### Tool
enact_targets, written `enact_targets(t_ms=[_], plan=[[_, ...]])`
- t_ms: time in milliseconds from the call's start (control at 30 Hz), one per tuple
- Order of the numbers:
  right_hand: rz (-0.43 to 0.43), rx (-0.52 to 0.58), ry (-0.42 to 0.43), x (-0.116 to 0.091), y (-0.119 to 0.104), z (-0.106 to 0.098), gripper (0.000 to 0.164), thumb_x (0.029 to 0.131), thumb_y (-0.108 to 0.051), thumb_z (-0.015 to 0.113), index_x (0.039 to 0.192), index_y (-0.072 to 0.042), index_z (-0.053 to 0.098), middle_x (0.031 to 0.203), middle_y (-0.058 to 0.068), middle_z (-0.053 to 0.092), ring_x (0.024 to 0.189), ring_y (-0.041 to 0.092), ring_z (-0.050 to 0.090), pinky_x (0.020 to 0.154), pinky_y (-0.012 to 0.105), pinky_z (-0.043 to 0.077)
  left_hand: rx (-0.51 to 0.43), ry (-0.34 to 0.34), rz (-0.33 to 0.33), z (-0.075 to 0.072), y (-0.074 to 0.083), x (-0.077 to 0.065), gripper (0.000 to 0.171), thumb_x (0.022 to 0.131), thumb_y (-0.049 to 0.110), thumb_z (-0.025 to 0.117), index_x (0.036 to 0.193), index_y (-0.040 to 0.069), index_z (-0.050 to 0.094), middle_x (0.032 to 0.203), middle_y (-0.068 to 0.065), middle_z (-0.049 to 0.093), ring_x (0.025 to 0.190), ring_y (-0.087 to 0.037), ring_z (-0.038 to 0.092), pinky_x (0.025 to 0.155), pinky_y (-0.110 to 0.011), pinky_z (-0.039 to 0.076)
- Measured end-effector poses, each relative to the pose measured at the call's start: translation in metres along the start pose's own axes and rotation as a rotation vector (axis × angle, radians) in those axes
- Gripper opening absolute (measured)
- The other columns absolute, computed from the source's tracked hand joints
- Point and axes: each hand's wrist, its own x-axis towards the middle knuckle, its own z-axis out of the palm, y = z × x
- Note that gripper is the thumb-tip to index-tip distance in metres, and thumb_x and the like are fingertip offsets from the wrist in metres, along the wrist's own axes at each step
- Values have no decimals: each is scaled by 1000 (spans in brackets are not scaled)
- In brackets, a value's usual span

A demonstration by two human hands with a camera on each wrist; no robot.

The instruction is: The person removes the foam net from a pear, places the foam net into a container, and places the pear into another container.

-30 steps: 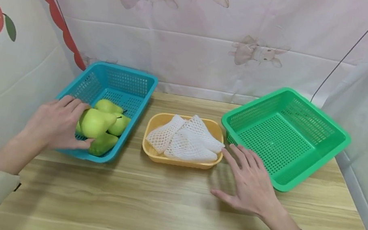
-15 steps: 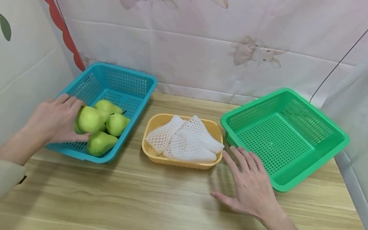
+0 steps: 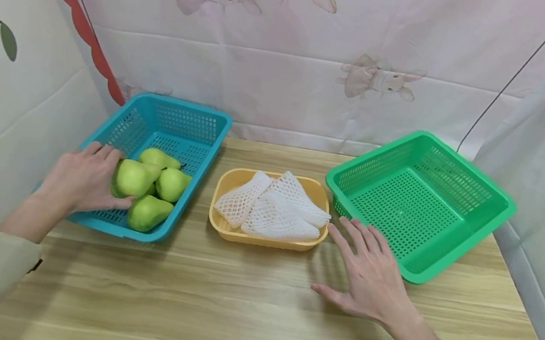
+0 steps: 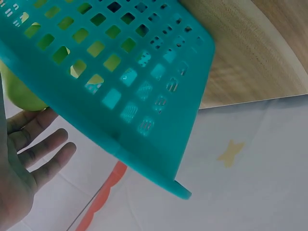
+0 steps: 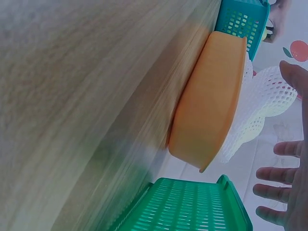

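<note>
In the head view my left hand [image 3: 82, 176] reaches over the left side of the blue basket [image 3: 208, 165], thumb in front and fingers behind a green pear [image 3: 133, 178], which it holds. In the left wrist view the outer fingers [image 4: 48, 149] are spread beside the basket wall, and the basket hides most of the pear. Several more pears [image 3: 148, 213] lie close by. My right hand [image 3: 372, 272] hovers palm down, fingers spread, between the yellow tray [image 3: 267, 242] and the green basket [image 3: 479, 237]. It holds nothing. White foam fruit nets [image 3: 284, 211] lie in the tray.
The wooden table [image 3: 205, 304] carries the blue basket at left, the tray mid-table and the green basket at right. Behind them hangs a rabbit-print curtain [image 3: 286, 93]. Fruit-print cloth walls [image 3: 39, 98] close in both sides.
During the first half second, the pear at my left hand turned and shifted slightly left and down, along with the hand. Since then both hands have stayed nearly still.
</note>
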Motion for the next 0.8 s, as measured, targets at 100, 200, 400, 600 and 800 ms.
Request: enact_targets(t_ms=[100,200,400,600,800], plan=[[-1,4,3,0,0,0,104,91,-90,32,153,-9,53,154,19,55,141,40,54,120,59,41,11,-3,2,1,0,1,89,73,65,82,122,-6,63,117,-29,69,104,-41,62,67,-57,61],[-6,3,10,0,-1,1,104,91,-90,31,151,-9,55,153,18,56,140,40,55,119,58,42,25,4,11,1,0,1,90,74,65,82,124,-7,63,119,-30,69,108,-43,62,69,-59,61],[-7,0,7,1,-1,1,103,92,-89,30,152,-9,54,154,19,56,140,40,54,120,58,41,38,3,15,2,0,-1,93,75,68,81,127,-7,64,122,-30,68,110,-44,61,71,-60,61],[-7,3,11,2,0,0,102,93,-89,30,151,-9,54,153,20,56,139,42,55,119,59,42,66,15,36,4,-2,-2,89,77,70,78,123,-5,67,122,-29,69,110,-43,62,74,-59,61],[-8,5,8,2,0,0,103,93,-89,28,151,-9,54,154,19,55,140,41,54,120,58,40,70,48,55,6,-2,-3,84,78,66,79,120,-6,69,120,-29,70,109,-43,63,75,-58,61]])
